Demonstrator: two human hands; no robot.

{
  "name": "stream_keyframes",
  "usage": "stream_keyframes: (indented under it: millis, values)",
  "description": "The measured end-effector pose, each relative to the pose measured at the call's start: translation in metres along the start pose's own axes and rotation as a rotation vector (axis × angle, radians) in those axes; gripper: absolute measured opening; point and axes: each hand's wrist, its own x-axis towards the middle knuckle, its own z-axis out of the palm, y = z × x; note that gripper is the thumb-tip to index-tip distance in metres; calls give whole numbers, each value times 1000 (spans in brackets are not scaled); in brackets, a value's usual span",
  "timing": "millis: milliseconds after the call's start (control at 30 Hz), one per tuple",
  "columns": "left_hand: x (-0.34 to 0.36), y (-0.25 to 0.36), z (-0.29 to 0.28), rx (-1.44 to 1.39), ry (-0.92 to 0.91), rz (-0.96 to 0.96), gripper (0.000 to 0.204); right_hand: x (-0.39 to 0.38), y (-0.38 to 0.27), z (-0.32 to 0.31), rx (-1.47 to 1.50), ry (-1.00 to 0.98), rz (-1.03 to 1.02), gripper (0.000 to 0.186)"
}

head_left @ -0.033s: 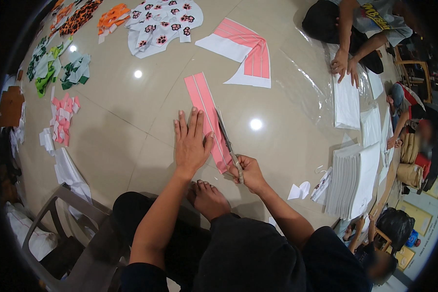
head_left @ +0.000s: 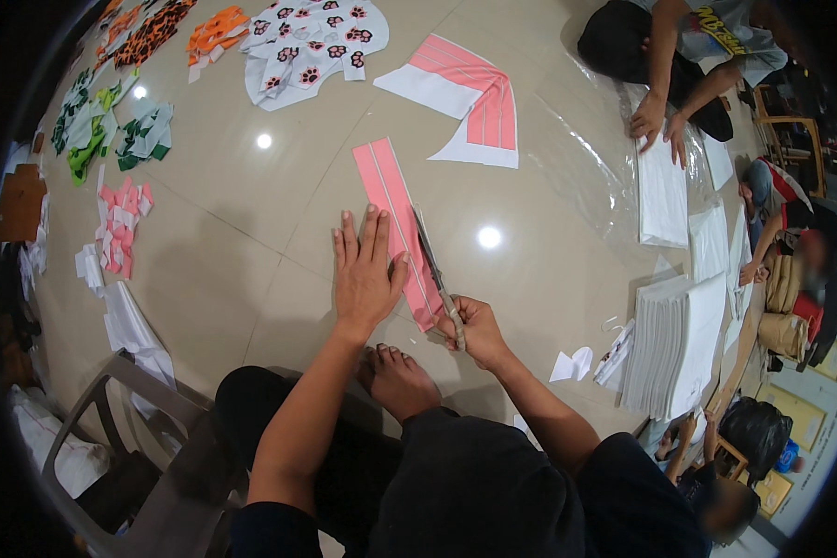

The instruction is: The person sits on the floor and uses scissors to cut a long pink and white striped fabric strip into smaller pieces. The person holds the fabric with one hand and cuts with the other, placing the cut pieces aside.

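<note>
A long strip of pink fabric [head_left: 382, 170] with white lines lies on the tiled floor in front of me. My left hand [head_left: 367, 274] is spread flat on its left side and holds nothing. In my right hand [head_left: 477, 332] is a pair of scissors [head_left: 430, 251], with my fingers wrapped round the handles. The blades lie along the right edge of the strip, pointing away from me. Whether they are parted is hard to tell. Beyond the strip lies a bent pink-and-white fabric piece [head_left: 493, 116].
Paw-print fabric [head_left: 293, 56], green scraps [head_left: 88, 130] and pink scraps [head_left: 121, 223] lie left and far. A plastic chair [head_left: 158, 391] stands at my left. On the right are a white stack [head_left: 670, 349] and a co-worker's hands [head_left: 656, 126] on a white bundle [head_left: 662, 200].
The co-worker's hand at the upper right has shifted slightly on the white bundle. My own hands, the scissors and the pink strip look the same.
</note>
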Motion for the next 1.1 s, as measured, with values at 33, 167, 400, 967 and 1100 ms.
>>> stream_keyframes:
  millis: [33,167,400,967,1100]
  values:
    - [0,0,0,2,-2,-1,74,-1,-2,1,3,2,7,21]
    - [0,0,0,3,-8,-8,74,1,-3,1,0,-4,5,20]
    - [1,1,-1,4,0,4,74,2,4,3,-6,19,-7,21]
    - [3,4,-2,-18,3,0,74,1,8,0,21,5,-21,18]
    - [3,3,-1,-7,3,-6,74,2,1,3,-26,20,-13,18]
